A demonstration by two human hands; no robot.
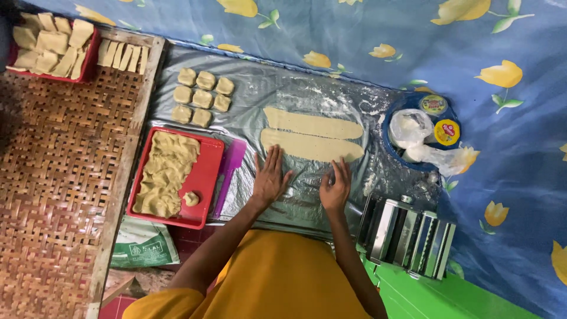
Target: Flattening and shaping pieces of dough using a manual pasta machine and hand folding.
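Two long flat strips of pale dough lie side by side on a floured plastic sheet point(254, 112): the nearer strip point(311, 147) and the farther strip point(313, 123). My left hand point(270, 177) rests flat on the sheet, fingers spread, its fingertips touching the left end of the nearer strip. Over by that strip's right end, my right hand point(335, 188) has its fingers apart and slightly curled, just below the dough's edge. Neither hand holds anything.
A red tray point(207, 177) of dough scraps and a purple scraper point(229, 171) sit left of my hands. Several square dough pieces point(202, 97) lie beyond. A metal pasta roller point(407, 236) stands at right, a blue bowl point(393, 147) with bags and lids behind it. A woven mat point(59, 177) lies left.
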